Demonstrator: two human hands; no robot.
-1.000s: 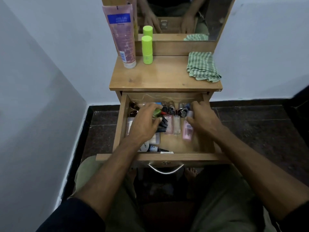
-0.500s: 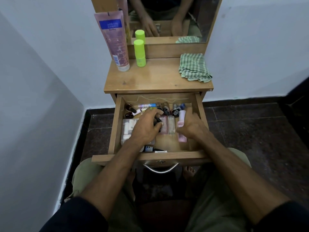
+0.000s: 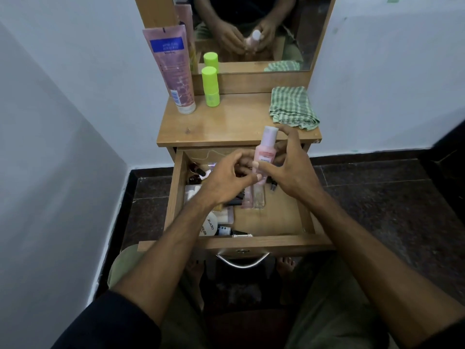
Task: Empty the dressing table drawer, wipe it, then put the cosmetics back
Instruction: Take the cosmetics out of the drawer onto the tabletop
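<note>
In the head view, the open drawer (image 3: 305, 217) of the wooden dressing table (image 3: 226, 127) juts toward the viewer, with both hands raised above its far half. The right hand (image 3: 292, 167) grasps a pink bottle (image 3: 264, 157) with a pale cap, holding it upright over the drawer, thumb and fingers curled around its body. The left hand (image 3: 226, 177) has its fingers bent at the bottle's lower end, touching it; whether it truly grips the bottle I cannot tell. Below the hands, cosmetics lie in the drawer: two clear slim bottles (image 3: 254, 200) near the middle, small dark bottles (image 3: 195, 172) at the far left, and a white round container (image 3: 208, 226) at the near left. On the tabletop stand a pink tube (image 3: 173, 71) and a green stick (image 3: 210, 86) at the far left, and a green checked cloth (image 3: 293, 107) lies folded at the far right. The mirror (image 3: 251, 28) behind reflects the hands and bottle.
</note>
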